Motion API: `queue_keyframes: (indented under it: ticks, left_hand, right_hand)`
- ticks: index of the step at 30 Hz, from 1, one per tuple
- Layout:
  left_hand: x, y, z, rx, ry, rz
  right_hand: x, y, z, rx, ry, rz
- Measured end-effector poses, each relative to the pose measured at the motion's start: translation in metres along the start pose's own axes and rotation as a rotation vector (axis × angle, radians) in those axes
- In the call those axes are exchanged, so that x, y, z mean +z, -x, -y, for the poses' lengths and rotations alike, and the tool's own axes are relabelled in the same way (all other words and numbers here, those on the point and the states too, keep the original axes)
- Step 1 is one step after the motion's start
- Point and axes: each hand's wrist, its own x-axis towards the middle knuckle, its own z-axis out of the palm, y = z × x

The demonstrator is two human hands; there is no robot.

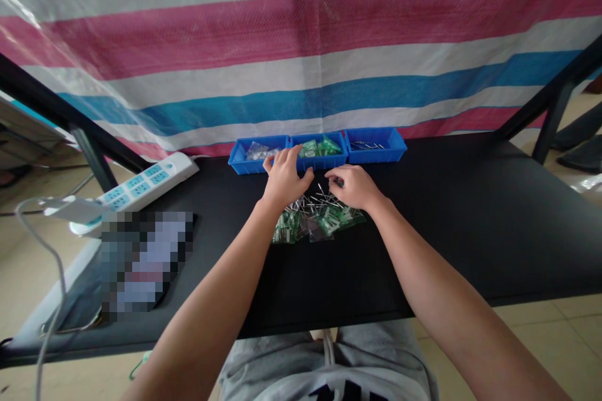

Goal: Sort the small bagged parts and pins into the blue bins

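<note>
Holding the left hand (285,178) open, the right hand (354,188) curled, can't tell around what, near slim metal rods (313,203) heaped crisscross on the black tabletop (324,288), slanting lengthwise every which way.

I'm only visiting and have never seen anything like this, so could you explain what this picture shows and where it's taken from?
There is no machine here, just a person's two bare hands. The picture comes from a camera worn on that person's head, looking forward and down. On the black table stand three blue trays in a row. Nearer the person lies a pile of thin metal pieces and green packets; off to the left is a white power strip. The left hand is open, fingers spread by the trays. The right hand is curled beside the pile; whether it holds something small, I can't tell.
</note>
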Motion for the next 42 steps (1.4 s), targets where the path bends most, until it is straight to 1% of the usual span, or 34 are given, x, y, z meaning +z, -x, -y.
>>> queue_keyframes:
  ticks: [3,5,10,13,18,22,26,29,32,36,42]
  left_hand:
    - [-0.005,0.008,0.01,0.06,0.059,0.098]
    - [-0.008,0.011,0.016,0.092,0.07,0.107]
    - [-0.009,0.016,0.018,0.097,0.068,-0.044]
    - [-0.008,0.018,0.02,0.109,0.119,-0.069]
    - [-0.002,0.022,0.03,0.075,0.176,-0.002]
    - [0.004,0.023,0.039,0.074,0.217,0.061]
    - [0.008,0.025,0.047,0.047,0.254,0.088]
    - [0.006,0.026,0.046,0.04,0.251,0.076]
    - [0.002,0.028,0.04,0.059,0.221,0.075]
    - [-0.003,0.03,0.033,0.062,0.177,0.112]
    - [-0.001,0.031,0.032,0.077,0.167,0.127]
  right_hand:
    - [0.002,0.0,-0.001,0.005,0.038,-0.009]
    - [0.003,0.001,-0.001,0.006,0.05,-0.01]
    - [0.004,0.002,-0.002,0.021,0.054,-0.009]
    - [0.005,0.003,-0.004,0.024,0.062,-0.011]
    - [0.008,0.002,-0.006,-0.006,0.092,-0.028]
    - [0.008,0.002,-0.005,-0.015,0.093,-0.037]
    - [0.007,0.003,-0.002,-0.02,0.073,-0.052]
    - [0.005,0.003,0.0,-0.056,0.044,-0.014]
    - [0.005,0.003,0.0,-0.091,0.054,0.046]
    - [0.007,0.004,0.0,-0.088,0.075,0.096]
    - [0.01,0.004,-0.003,-0.097,0.084,0.135]
